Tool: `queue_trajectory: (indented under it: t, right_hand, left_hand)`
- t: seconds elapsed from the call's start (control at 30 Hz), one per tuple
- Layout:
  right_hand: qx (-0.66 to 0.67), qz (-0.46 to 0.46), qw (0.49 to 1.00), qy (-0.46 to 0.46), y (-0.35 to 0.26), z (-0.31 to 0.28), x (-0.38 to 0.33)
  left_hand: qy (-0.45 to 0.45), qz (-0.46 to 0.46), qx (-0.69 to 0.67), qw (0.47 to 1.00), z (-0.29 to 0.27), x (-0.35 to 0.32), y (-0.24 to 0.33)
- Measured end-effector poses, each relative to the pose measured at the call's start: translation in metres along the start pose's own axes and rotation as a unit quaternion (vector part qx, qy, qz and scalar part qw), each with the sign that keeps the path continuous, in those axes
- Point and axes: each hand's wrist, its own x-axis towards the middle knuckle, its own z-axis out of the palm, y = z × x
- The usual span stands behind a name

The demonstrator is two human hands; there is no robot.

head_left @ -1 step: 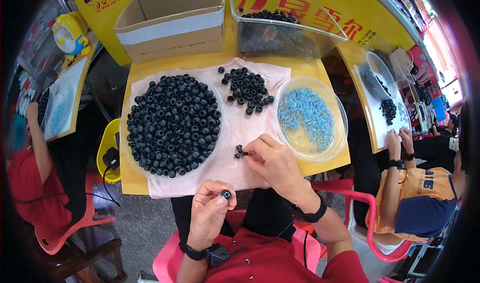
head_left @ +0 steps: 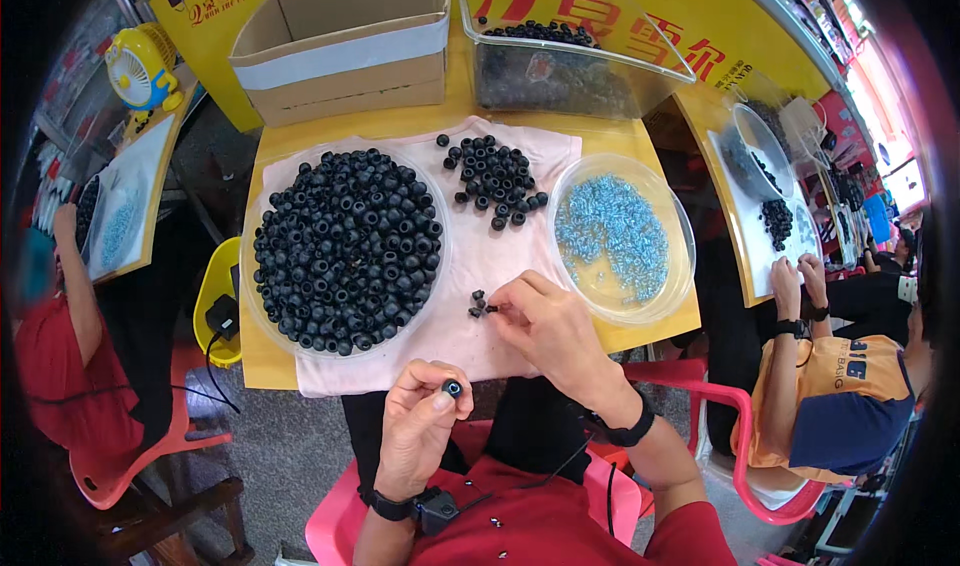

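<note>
My left hand [head_left: 420, 421] is closed in a pinch around a black round cap [head_left: 453, 389] with a hole in its end, held up over my lap. A pale bluish spot shows inside that hole. At the front of the pink cloth, my right hand [head_left: 545, 326] pinches a small dark piece [head_left: 491, 309] at the fingertips. Beside those fingertips lie several small dark grey pieces [head_left: 476, 297], too small to name. A round clear tray [head_left: 446, 296] heaped with black caps [head_left: 345, 251] stands to the left. Loose black caps [head_left: 495, 174] lie beyond my hands.
A shallow clear dish [head_left: 683, 281] of small light-blue clear pieces [head_left: 610, 228] stands at right on the pink cloth [head_left: 490, 251]. Behind are a cardboard box [head_left: 345, 91] and a clear bin [head_left: 640, 101] of black caps. Co-workers sit at tables on both sides.
</note>
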Motion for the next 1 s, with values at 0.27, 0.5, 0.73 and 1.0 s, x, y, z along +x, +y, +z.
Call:
queue_trajectory:
  t: [0.27,0.5,0.73,1.0]
  right_hand:
    - [0.165,0.033,0.985,-0.023,-0.027,-0.016,-0.014]
    - [0.143,0.029,0.989,0.007,-0.009,-0.008,-0.013]
    - [0.095,0.071,0.993,-0.022,-0.009,-0.021,-0.038]
    - [0.053,-0.042,0.998,-0.013,-0.009,0.002,-0.044]
  left_hand:
    - [0.022,0.017,0.025,0.999,0.000,0.002,-0.001]
    - [0.052,0.067,0.105,0.991,0.009,0.020,-0.012]
    - [0.051,0.077,0.108,0.990,0.007,0.022,-0.016]
    - [0.055,0.067,0.095,0.992,0.006,0.019,-0.012]
